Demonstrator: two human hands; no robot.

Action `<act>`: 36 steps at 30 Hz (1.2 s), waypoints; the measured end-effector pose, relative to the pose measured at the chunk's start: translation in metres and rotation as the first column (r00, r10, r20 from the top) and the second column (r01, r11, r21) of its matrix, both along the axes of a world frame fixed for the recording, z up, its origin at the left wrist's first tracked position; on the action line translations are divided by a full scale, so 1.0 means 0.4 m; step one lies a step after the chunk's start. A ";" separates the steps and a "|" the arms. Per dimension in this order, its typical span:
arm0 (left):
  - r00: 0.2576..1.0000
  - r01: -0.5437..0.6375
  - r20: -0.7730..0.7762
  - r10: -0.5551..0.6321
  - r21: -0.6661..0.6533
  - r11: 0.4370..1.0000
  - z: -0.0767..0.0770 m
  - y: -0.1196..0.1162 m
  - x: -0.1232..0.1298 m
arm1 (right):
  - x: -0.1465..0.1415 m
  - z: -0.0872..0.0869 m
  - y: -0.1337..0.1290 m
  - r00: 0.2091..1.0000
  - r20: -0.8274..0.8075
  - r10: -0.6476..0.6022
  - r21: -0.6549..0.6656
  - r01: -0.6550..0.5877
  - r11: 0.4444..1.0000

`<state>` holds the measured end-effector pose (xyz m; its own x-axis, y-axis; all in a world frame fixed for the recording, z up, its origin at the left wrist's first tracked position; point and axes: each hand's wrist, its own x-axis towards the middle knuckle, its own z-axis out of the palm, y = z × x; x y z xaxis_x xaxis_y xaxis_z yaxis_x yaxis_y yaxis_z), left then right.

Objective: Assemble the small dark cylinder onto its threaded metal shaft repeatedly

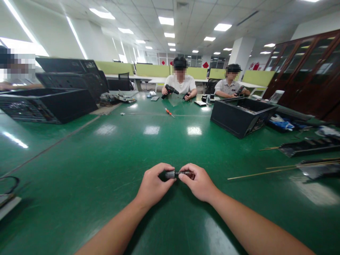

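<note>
My left hand (156, 182) is closed around the wide grey end of a small dark cylindrical part (170, 174), with thumb below and fingers above. My right hand (198, 181) pinches the narrower, ridged dark end of the same part. The part lies roughly level between both hands, just over the green tabletop (127, 159). Whether it is a single piece or two pieces fitted together, I cannot tell. Fingers cover much of its right end.
An orange screwdriver (169, 112) lies ahead. Open black computer cases (239, 118) stand at right and left. Thin brass-coloured rods (255, 174) lie to the right beside dark-and-silver packages (318, 168). Across the table, one person holds a power drill (171, 90); other people sit nearby.
</note>
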<state>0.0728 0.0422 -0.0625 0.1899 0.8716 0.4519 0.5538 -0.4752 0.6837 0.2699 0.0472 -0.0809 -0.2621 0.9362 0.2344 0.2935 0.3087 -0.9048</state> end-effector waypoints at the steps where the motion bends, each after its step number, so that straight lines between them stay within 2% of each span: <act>1: 1.000 0.000 0.000 0.000 0.004 1.000 0.001 0.000 0.000 | 0.000 0.000 0.000 1.000 -0.001 -0.003 0.002 0.003 1.000; 16: 1.000 0.005 0.002 -0.005 0.050 0.999 0.005 -0.002 0.001 | 0.000 0.001 -0.003 1.000 -0.002 -0.021 0.021 0.021 1.000; 36: 0.999 -0.048 0.021 0.046 0.101 0.994 0.009 0.000 0.000 | 0.000 0.004 -0.001 0.995 -0.096 -0.037 -0.070 0.030 0.997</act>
